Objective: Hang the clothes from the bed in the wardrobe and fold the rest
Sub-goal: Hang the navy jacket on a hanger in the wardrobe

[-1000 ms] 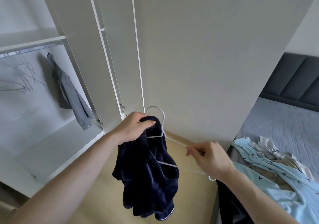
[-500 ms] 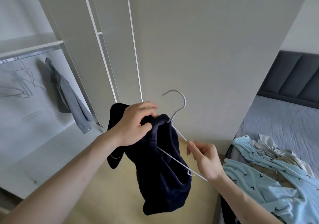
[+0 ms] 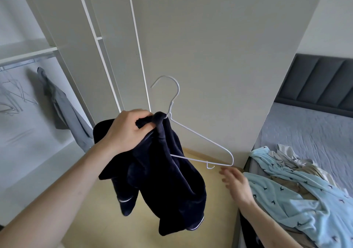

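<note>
**Left hand holds navy garment on white hanger, right hand free below it**

Left hand (image 3: 128,131) grips a bunched navy garment (image 3: 164,181) at its top, fingers curled tight around the fabric, right at the neck of a white wire hanger (image 3: 193,133). Hanger's left arm is hidden inside the cloth; right arm and bottom bar stick out bare to the right, hook pointing up. Garment hangs loose below the fist, over the wooden floor (image 3: 107,224), white piping visible at the lower hems. Not on the rail, held in the air in front of a wardrobe door (image 3: 210,47).

Right hand (image 3: 236,182) is just below the hanger's right tip, fingers spread and relaxed, holding nothing, not touching the wire. Slightly motion-blurred.

Left side: open wardrobe (image 3: 38,152), white shelf on top, rail (image 3: 26,63) under it. A grey shirt (image 3: 63,110) hangs there; several empty wire hangers (image 3: 13,98) at the far left, blurred.

Right side: bed (image 3: 309,133) with grey cover and dark padded headboard (image 3: 321,83). On its near edge a heap of clothes: light-blue patterned garment (image 3: 298,205) on top, beige and off-white pieces (image 3: 286,156) partly under it.
</note>
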A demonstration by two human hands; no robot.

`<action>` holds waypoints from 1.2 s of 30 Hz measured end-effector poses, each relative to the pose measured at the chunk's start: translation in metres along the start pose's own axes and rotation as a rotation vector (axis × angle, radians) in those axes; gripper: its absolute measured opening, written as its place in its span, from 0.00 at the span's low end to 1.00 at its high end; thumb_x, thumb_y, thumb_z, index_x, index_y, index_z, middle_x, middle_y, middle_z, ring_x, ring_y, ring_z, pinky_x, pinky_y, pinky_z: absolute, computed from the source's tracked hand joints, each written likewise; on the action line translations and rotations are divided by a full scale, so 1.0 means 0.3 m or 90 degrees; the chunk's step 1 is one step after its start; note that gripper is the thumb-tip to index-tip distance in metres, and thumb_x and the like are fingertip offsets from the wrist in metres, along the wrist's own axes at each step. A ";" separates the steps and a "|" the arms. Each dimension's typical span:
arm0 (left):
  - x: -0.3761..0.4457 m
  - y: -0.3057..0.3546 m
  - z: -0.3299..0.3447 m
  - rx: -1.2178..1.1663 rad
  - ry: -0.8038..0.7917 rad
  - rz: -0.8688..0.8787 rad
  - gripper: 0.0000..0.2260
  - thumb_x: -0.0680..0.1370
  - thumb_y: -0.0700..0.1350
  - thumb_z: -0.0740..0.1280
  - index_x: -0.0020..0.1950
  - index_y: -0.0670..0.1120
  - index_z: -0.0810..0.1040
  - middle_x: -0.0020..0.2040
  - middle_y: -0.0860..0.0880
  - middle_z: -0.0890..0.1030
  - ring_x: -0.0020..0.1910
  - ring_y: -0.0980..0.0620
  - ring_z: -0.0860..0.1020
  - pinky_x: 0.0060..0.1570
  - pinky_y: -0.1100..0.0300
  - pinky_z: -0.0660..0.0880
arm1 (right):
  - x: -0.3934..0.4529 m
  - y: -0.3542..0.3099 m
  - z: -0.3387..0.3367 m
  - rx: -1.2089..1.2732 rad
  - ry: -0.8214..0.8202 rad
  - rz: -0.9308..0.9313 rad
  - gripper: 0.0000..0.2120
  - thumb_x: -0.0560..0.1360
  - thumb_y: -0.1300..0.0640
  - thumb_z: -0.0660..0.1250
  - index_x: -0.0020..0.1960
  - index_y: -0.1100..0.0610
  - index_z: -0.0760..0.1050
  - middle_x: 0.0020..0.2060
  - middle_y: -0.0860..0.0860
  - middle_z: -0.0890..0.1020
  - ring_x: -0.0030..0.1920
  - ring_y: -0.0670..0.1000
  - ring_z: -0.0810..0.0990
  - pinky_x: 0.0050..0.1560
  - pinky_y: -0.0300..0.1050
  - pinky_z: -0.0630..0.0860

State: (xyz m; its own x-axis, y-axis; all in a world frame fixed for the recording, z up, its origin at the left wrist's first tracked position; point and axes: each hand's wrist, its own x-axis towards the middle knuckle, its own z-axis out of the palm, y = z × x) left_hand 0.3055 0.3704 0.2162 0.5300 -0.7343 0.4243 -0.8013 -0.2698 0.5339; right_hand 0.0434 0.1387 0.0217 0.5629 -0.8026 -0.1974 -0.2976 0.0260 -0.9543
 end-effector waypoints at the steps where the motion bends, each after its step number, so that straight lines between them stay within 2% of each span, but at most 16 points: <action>1: 0.008 0.007 -0.005 -0.001 0.004 0.002 0.10 0.79 0.60 0.68 0.48 0.55 0.82 0.44 0.56 0.84 0.43 0.53 0.82 0.47 0.47 0.79 | -0.012 0.016 0.024 -0.019 -0.053 0.025 0.06 0.81 0.49 0.68 0.56 0.46 0.83 0.51 0.45 0.87 0.47 0.46 0.85 0.49 0.44 0.77; 4: 0.031 0.033 -0.015 0.007 0.012 0.019 0.07 0.80 0.58 0.70 0.50 0.56 0.84 0.44 0.56 0.84 0.44 0.53 0.82 0.47 0.47 0.79 | -0.032 -0.001 0.116 -0.071 -0.166 0.054 0.16 0.71 0.37 0.75 0.56 0.41 0.81 0.49 0.39 0.87 0.48 0.40 0.86 0.50 0.43 0.80; 6: 0.039 0.042 -0.020 0.025 0.014 0.037 0.06 0.80 0.56 0.70 0.50 0.55 0.84 0.44 0.56 0.83 0.43 0.54 0.81 0.46 0.48 0.78 | -0.027 -0.019 0.163 -0.141 -0.182 0.037 0.13 0.67 0.41 0.74 0.49 0.44 0.83 0.43 0.42 0.87 0.44 0.42 0.85 0.47 0.46 0.82; 8: 0.042 0.032 -0.032 0.062 0.014 0.055 0.06 0.80 0.55 0.70 0.50 0.55 0.84 0.43 0.55 0.82 0.41 0.53 0.80 0.44 0.48 0.78 | -0.011 -0.041 0.168 -0.224 -0.158 0.006 0.08 0.68 0.49 0.68 0.43 0.50 0.83 0.38 0.49 0.86 0.37 0.45 0.81 0.42 0.47 0.80; 10: 0.041 -0.001 -0.062 0.113 0.016 0.064 0.07 0.80 0.57 0.70 0.50 0.56 0.84 0.41 0.54 0.81 0.39 0.52 0.79 0.41 0.52 0.76 | 0.020 -0.058 0.126 -0.215 -0.097 -0.001 0.07 0.70 0.54 0.67 0.41 0.47 0.85 0.32 0.48 0.84 0.32 0.45 0.79 0.36 0.46 0.79; 13: 0.016 -0.073 -0.116 0.195 0.023 0.074 0.09 0.79 0.59 0.70 0.53 0.58 0.86 0.38 0.56 0.77 0.36 0.53 0.75 0.36 0.66 0.66 | 0.073 -0.103 0.018 -0.143 0.014 -0.018 0.07 0.72 0.56 0.70 0.37 0.49 0.85 0.27 0.46 0.82 0.26 0.44 0.78 0.30 0.44 0.79; 15: -0.015 -0.114 -0.132 0.236 0.013 0.081 0.07 0.78 0.57 0.70 0.52 0.58 0.86 0.36 0.57 0.74 0.36 0.54 0.73 0.37 0.67 0.64 | 0.092 -0.163 -0.041 -0.106 0.051 -0.046 0.06 0.70 0.53 0.69 0.36 0.50 0.84 0.24 0.45 0.79 0.25 0.45 0.75 0.26 0.38 0.72; 17: -0.043 -0.152 -0.128 0.270 0.004 0.080 0.05 0.78 0.53 0.72 0.51 0.58 0.87 0.33 0.58 0.72 0.33 0.57 0.72 0.40 0.60 0.66 | 0.091 -0.248 -0.061 -0.057 0.047 -0.070 0.08 0.66 0.50 0.68 0.34 0.53 0.80 0.24 0.45 0.75 0.26 0.46 0.72 0.25 0.37 0.68; 19: -0.055 -0.182 -0.108 0.300 -0.002 0.070 0.04 0.78 0.50 0.74 0.51 0.56 0.87 0.32 0.59 0.70 0.30 0.61 0.69 0.41 0.56 0.67 | 0.073 -0.345 -0.046 -0.008 0.011 -0.097 0.08 0.65 0.50 0.67 0.33 0.55 0.78 0.25 0.46 0.73 0.26 0.46 0.71 0.25 0.37 0.67; 22: -0.065 -0.200 -0.057 0.329 -0.018 0.048 0.01 0.78 0.52 0.74 0.49 0.58 0.87 0.32 0.61 0.70 0.30 0.61 0.69 0.36 0.63 0.64 | 0.019 -0.490 0.029 -0.005 -0.073 -0.163 0.08 0.66 0.51 0.68 0.36 0.55 0.81 0.27 0.47 0.77 0.27 0.47 0.75 0.27 0.40 0.72; 26: -0.063 -0.173 0.044 0.276 -0.072 -0.080 0.11 0.80 0.63 0.64 0.52 0.61 0.83 0.41 0.59 0.80 0.44 0.52 0.79 0.40 0.55 0.74 | -0.100 -0.612 0.193 -0.011 -0.224 -0.226 0.07 0.68 0.52 0.69 0.43 0.52 0.83 0.32 0.48 0.82 0.29 0.52 0.82 0.31 0.47 0.81; 28: -0.049 -0.147 0.077 0.198 -0.093 -0.134 0.15 0.78 0.65 0.62 0.47 0.57 0.82 0.38 0.57 0.81 0.42 0.51 0.79 0.41 0.53 0.76 | -0.171 -0.614 0.283 -0.021 -0.315 -0.257 0.04 0.70 0.53 0.69 0.44 0.52 0.80 0.33 0.48 0.82 0.30 0.52 0.84 0.32 0.49 0.83; 30: -0.039 -0.125 0.091 0.119 -0.074 -0.168 0.17 0.75 0.66 0.62 0.42 0.54 0.79 0.33 0.53 0.79 0.38 0.47 0.77 0.40 0.52 0.76 | -0.222 -0.583 0.335 -0.116 -0.390 -0.303 0.04 0.74 0.51 0.70 0.44 0.51 0.76 0.36 0.50 0.83 0.34 0.51 0.85 0.35 0.51 0.84; 33: -0.037 -0.107 0.075 0.028 -0.038 -0.180 0.17 0.74 0.64 0.63 0.44 0.53 0.80 0.31 0.50 0.78 0.33 0.45 0.75 0.40 0.49 0.77 | -0.236 -0.526 0.309 -0.341 -0.510 -0.356 0.08 0.79 0.45 0.69 0.48 0.49 0.76 0.43 0.45 0.85 0.42 0.44 0.84 0.49 0.47 0.83; 34: -0.040 -0.102 0.063 0.004 -0.034 -0.175 0.16 0.75 0.64 0.64 0.45 0.53 0.82 0.32 0.50 0.79 0.32 0.46 0.75 0.41 0.47 0.78 | -0.227 -0.515 0.282 -0.364 -0.527 -0.351 0.08 0.79 0.45 0.70 0.52 0.48 0.79 0.46 0.43 0.86 0.45 0.42 0.84 0.52 0.44 0.82; 36: -0.046 -0.097 0.036 -0.040 -0.026 -0.167 0.14 0.78 0.63 0.65 0.50 0.56 0.84 0.37 0.49 0.84 0.36 0.45 0.79 0.45 0.45 0.79 | -0.197 -0.504 0.223 -0.325 -0.458 -0.366 0.07 0.78 0.46 0.71 0.55 0.44 0.81 0.48 0.40 0.85 0.46 0.42 0.84 0.51 0.40 0.82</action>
State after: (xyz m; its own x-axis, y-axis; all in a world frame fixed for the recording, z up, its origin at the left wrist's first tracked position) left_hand 0.3186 0.3816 0.1868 0.7043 -0.6692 0.2372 -0.6194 -0.4158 0.6659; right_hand 0.1067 0.2219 0.1626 0.9977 -0.0676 0.0090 -0.0361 -0.6354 -0.7713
